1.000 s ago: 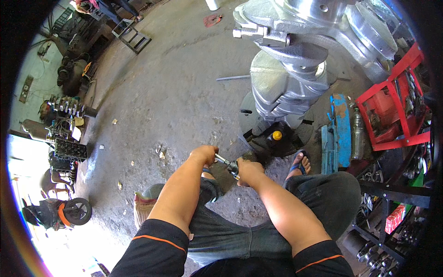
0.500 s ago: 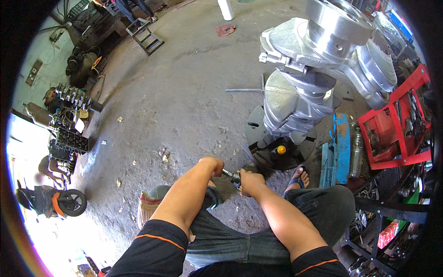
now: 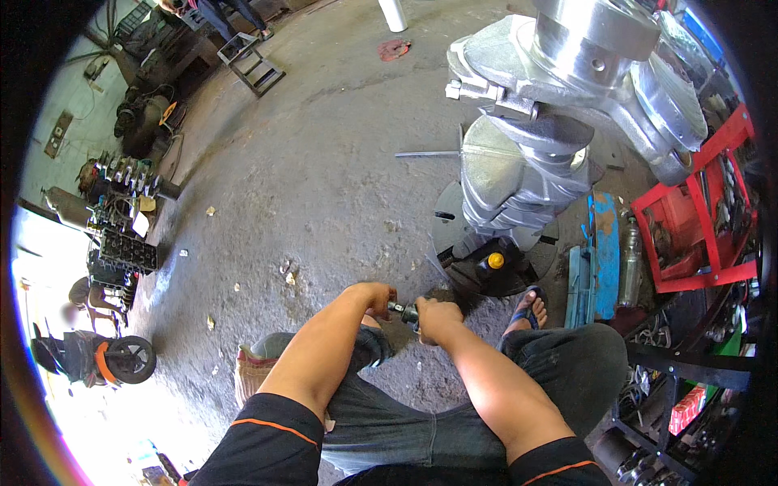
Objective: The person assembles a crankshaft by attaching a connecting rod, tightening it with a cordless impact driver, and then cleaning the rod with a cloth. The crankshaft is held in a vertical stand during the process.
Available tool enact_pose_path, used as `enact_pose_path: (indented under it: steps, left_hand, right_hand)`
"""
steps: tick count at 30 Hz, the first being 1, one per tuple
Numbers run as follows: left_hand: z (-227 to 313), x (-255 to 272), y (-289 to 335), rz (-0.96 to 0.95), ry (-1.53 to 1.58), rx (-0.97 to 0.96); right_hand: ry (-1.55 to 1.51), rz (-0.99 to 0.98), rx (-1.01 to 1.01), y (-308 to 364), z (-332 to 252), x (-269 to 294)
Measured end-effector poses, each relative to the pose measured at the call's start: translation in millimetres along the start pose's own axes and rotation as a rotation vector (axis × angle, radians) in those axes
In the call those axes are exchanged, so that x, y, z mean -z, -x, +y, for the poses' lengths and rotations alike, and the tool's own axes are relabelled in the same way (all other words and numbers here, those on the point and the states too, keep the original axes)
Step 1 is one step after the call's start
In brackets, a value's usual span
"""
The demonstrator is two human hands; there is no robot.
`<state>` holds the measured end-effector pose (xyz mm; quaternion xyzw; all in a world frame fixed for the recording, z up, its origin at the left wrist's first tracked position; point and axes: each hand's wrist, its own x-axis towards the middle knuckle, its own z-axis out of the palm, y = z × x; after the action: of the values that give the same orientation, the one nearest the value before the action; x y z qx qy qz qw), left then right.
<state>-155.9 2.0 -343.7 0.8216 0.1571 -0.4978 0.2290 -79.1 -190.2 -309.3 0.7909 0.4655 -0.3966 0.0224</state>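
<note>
Metal tool [image 3: 404,311] bridges left fingers [image 3: 382,303] and right fingers [image 3: 425,314], both wrapped around it.

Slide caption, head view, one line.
Left hand and right hand hold a small metal tool near a large upright crankshaft, red rack at right.

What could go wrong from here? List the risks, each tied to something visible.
The tall crankshaft stands close to the sandalled right foot, so a tip-over might injure that foot.
The metal tool, gripped by the right hand with the left hand at its other end, could slip and bruise either.
</note>
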Motion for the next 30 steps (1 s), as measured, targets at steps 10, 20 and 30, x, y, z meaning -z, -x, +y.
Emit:
enact_pose_path:
  steps: [10,20,30]
  left_hand:
    - [-14,8,4,-0.014,0.188,-0.008]
    - [8,14,1,-0.054,-0.062,-0.02]
    - [44,31,17,-0.063,-0.238,0.084]
  right_hand:
    - [-0.024,-0.003,0.018,-1,3,-3]
    - [-0.021,0.002,0.008,-5,3,-6]
    - [0.0,0.012,0.035,-2,1,-1]
